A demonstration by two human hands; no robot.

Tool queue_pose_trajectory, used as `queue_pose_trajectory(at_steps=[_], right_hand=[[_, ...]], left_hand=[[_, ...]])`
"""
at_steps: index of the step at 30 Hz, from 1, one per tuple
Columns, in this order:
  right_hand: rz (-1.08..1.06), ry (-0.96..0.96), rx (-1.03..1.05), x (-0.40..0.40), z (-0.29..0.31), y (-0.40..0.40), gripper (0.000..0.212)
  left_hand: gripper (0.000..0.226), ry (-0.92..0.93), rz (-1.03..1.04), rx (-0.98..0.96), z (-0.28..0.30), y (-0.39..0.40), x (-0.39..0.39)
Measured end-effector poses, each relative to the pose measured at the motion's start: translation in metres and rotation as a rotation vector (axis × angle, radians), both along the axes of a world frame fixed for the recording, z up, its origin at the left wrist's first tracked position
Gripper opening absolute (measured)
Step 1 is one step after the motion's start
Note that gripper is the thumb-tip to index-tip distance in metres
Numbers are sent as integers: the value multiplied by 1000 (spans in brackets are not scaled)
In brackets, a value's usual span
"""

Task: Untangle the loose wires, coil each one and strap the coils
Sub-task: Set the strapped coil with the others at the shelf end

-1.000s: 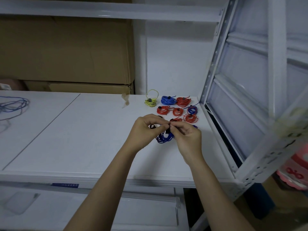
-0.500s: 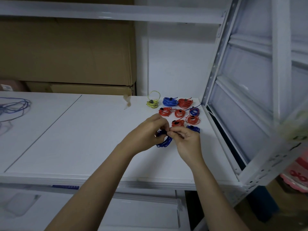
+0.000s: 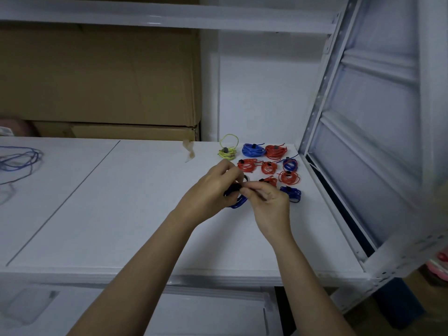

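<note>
Hands meet over the white shelf [image 3: 135,214], just in front of a cluster of finished coils. The left hand [image 3: 213,190] has its fingers curled round a dark blue coil [image 3: 238,202], which hangs partly below the palm, just above the shelf. The right hand [image 3: 269,202] pinches a black strap [image 3: 236,187] at the top of that coil, thumb and forefinger closed tight on it, fingertips touching those of the left hand. Behind the hands lie the strapped coils, close together: a yellow coil [image 3: 228,151] at the back left with one loop standing up, a blue coil [image 3: 253,150] beside it, a red coil [image 3: 276,151] to the right of that. Nearer rows hold more red coils [image 3: 288,177] and a small blue coil [image 3: 290,164]; another dark blue one [image 3: 292,193] lies just right of the right hand. Loose blue wire [image 3: 19,158] sprawls at the far left of the shelf, well apart from the hands. Cardboard boxes [image 3: 97,78] stand at the back, and a white rack frame [image 3: 322,98] rises on the right.
</note>
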State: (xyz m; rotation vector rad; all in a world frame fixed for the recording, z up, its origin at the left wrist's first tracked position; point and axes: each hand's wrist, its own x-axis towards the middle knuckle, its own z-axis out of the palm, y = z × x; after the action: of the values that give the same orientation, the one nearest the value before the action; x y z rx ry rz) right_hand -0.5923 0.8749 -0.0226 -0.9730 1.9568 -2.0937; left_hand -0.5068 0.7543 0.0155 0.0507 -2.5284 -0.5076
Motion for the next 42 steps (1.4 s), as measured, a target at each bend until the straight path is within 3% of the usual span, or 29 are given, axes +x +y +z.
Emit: queue_pose_trajectory(at_steps=[7,11,14,18,21,23,32,39,42], right_hand=[[106,42,106,-5,14,-23,46],[42,51,94,-9,13,-30,43],[-77,58,37,-7,3,-35,41],[-175,81,-8,2,-12,-42,42],[-203,133,10,5,-19,-48,47],[-197,150,34,6,-23,-53,47],[-152,266,133,0,-34,-59,22],[-152,301,240,-9,-43,-48,19],[-176,184,243,-16,-41,-43,29]], left_hand=[[21,20,-85,-91,1,-33,-6],[17,116,-166,-148,-2,-43,-12],[22,137,-218,87,-10,-52,-16],[49,7,-163,472,-12,-66,-16],[25,-113,-150,712,-16,-77,-16],[11,-144,-130,739,-18,-83,-17],[17,-408,-202,992,-30,-103,-27],[26,-148,-159,963,-48,-85,-36],[25,-56,-169,921,-56,-75,-39]])
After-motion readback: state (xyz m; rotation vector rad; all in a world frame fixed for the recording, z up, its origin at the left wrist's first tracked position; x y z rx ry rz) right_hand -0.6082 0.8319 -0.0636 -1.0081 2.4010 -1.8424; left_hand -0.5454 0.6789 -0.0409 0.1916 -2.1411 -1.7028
